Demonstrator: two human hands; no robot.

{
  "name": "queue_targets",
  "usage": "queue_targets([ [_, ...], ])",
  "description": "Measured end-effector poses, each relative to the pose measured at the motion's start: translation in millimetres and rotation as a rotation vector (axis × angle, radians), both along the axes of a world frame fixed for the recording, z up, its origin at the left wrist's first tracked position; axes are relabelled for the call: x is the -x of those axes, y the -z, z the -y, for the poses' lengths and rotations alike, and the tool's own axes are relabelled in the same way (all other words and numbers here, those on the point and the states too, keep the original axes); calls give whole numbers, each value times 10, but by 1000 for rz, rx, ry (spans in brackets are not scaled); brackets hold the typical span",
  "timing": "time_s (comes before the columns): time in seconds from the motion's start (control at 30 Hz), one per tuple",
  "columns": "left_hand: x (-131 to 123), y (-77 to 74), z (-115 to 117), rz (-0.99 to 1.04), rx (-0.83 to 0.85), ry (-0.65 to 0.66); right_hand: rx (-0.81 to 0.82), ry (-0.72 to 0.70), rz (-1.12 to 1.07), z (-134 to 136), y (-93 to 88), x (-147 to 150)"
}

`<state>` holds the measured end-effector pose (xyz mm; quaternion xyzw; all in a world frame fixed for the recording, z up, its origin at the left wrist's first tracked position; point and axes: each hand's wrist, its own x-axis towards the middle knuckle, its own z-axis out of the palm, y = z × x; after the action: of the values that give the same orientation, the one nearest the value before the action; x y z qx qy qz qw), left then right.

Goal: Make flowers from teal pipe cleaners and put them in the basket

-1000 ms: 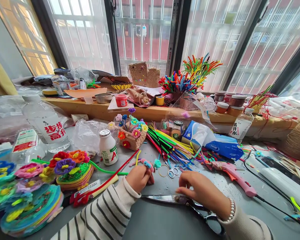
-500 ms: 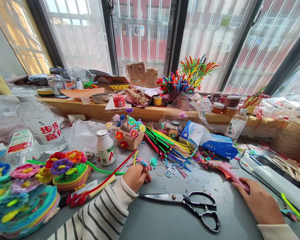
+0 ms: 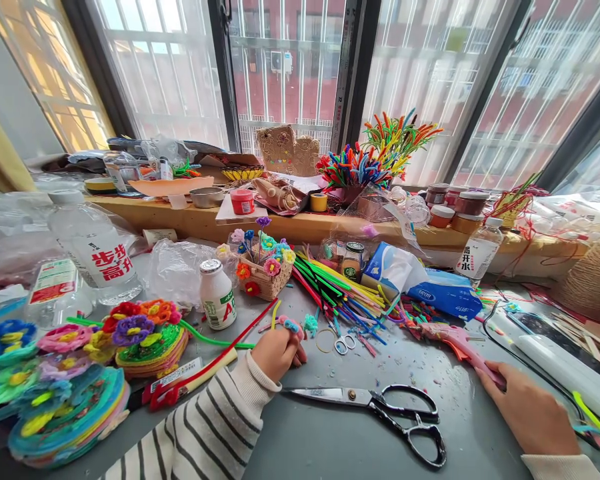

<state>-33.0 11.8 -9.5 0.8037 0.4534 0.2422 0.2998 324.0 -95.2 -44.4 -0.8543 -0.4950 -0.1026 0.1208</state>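
Note:
My left hand point(image 3: 276, 352) is closed on a small pink and blue fuzzy flower point(image 3: 292, 325), just left of a turquoise fuzzy piece point(image 3: 311, 325). At the right, my right hand point(image 3: 533, 408) is wrapped round the handle of a pink glue gun point(image 3: 463, 345), whose nozzle end rests low over the table. Large black-handled scissors point(image 3: 375, 400) lie on the grey table point(image 3: 325, 447) between my two hands. Small white-handled scissors point(image 3: 345, 343) lie a little beyond my left hand.
Stacked fuzzy flowers point(image 3: 70, 413) stand at the left, near a white milk bottle point(image 3: 218, 294). A flower basket point(image 3: 265, 277), loose pipe cleaners point(image 3: 335, 290) and a blue tissue pack point(image 3: 443, 290) lie farther back. A twine spool point(image 3: 593, 280) stands at the right.
The whole view has shifted slightly, so things appear a little farther right. Both hands keep the same holds, on the small flower and the glue gun.

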Motion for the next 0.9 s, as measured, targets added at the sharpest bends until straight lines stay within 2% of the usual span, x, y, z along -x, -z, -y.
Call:
queue_targets([
  [0.1,4,-7,-5,-26,-20,-26,23,2,-24,-8,11,-12],
  [0.2,18,8,-20,44,-4,-72,-17,-32,-2,-37,79,-49],
  [0.3,27,33,-31,114,6,-120,-107,-97,96,-91,188,-106],
  [0.4,27,44,-35,123,-4,-133,-129,-190,116,-138,257,-151],
  [0.63,48,23,-58,222,-63,-177,-212,-87,39,-113,126,-31],
  [0.77,64,-1,-65,377,-162,-199,-309,-111,26,-93,77,19],
  [0.83,67,-26,-63,487,-242,-179,-335,-134,9,-93,86,12],
  [0.9,66,-61,-56,593,-254,-140,-343,-161,-5,-93,111,-7],
])
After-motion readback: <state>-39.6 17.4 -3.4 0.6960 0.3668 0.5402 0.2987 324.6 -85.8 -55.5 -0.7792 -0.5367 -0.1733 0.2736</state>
